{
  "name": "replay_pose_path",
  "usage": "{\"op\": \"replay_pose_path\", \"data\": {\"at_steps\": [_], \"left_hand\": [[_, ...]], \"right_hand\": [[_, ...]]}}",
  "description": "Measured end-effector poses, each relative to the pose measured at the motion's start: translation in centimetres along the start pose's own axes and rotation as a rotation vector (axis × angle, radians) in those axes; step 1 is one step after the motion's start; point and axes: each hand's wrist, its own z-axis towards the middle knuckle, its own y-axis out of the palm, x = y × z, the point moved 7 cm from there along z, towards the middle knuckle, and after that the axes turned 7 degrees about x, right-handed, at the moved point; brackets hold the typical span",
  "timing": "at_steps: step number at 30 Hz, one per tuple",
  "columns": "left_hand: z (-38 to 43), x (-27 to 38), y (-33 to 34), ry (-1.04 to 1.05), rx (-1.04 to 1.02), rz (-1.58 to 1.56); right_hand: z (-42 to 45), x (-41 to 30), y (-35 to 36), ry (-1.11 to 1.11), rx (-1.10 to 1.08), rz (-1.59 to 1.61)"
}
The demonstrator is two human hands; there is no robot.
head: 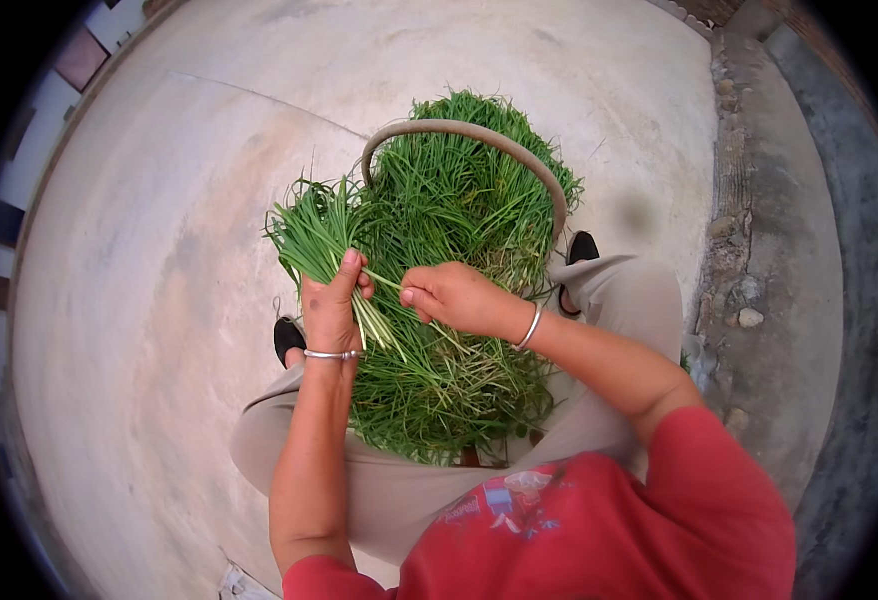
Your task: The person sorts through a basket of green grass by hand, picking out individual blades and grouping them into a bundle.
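My left hand [331,304] is closed around a bunch of green chives [319,225], or a similar leafy vegetable. Its leaves fan out above the thumb, and pale stem ends show below the fingers. My right hand [461,300] pinches a thin green stem [382,278] between thumb and fingers, just right of the bunch. Under both hands spreads a large heap of the same greens [454,195], with yellowish, drier blades [476,375] in its lower part. A curved handle [476,131] arches over the heap; the container below it is mostly hidden by leaves.
My bent legs, in beige trousers [619,300], flank the heap, with black shoes [583,247] on both sides. Around lies a pale concrete floor [146,262]. A rough strip with stones [749,318] runs along the right. A light scrap [244,583] lies at the lower left.
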Motion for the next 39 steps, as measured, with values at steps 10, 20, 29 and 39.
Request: {"op": "replay_pose_path", "data": {"at_steps": [10, 20, 29, 39], "left_hand": [[2.5, 4.2, -6.0, 0.102, 0.251, -0.313], [3.2, 2.2, -6.5, -0.053, 0.162, -0.467], [2.5, 2.9, -6.2, 0.008, 0.290, -0.267], [1.1, -0.3, -2.0, -0.100, 0.122, -0.063]], "right_hand": [[-4.8, 7.1, 5.2, 0.025, -0.486, -0.535], [-5.4, 13.9, 8.1, 0.115, -0.471, -0.527], [-1.7, 11.2, 1.3, 0.616, 0.054, 0.633], [-0.1, 4.8, 0.0, 0.306, 0.126, 0.667]]}}
